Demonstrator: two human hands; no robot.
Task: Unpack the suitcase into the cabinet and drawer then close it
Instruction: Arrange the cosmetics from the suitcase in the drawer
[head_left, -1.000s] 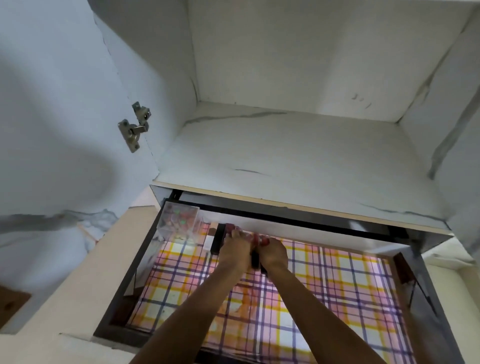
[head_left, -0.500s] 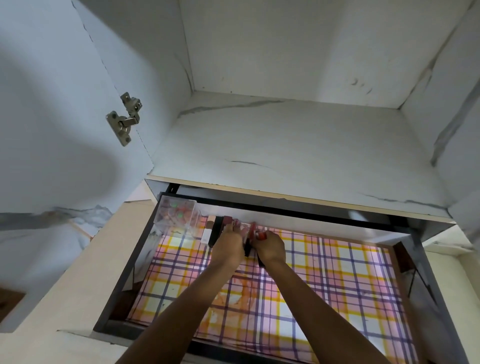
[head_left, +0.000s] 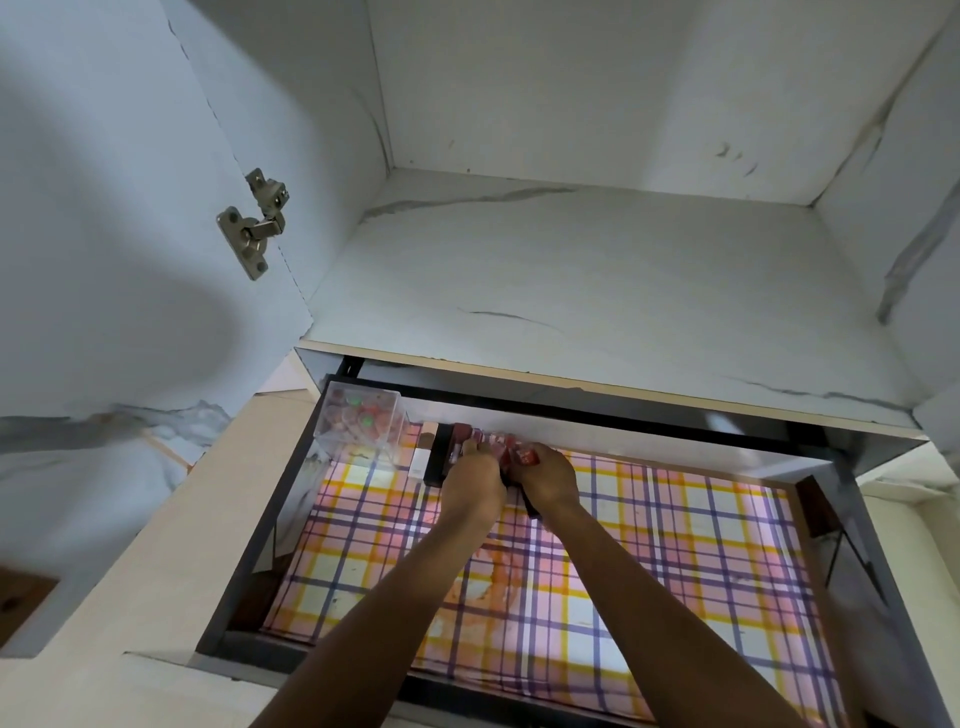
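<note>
Hands (head_left: 550, 474) together on red packets (head_left: 522, 456) in drawer (head_left: 272, 519)

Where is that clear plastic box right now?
In the head view, the clear box sits in the far left corner of the open drawer, on the plaid liner, left of the left hand.

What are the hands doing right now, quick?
Left hand: closed, its grip is on the small red items at the back of the drawer.
Right hand: closed, holding the same small red items.
</note>
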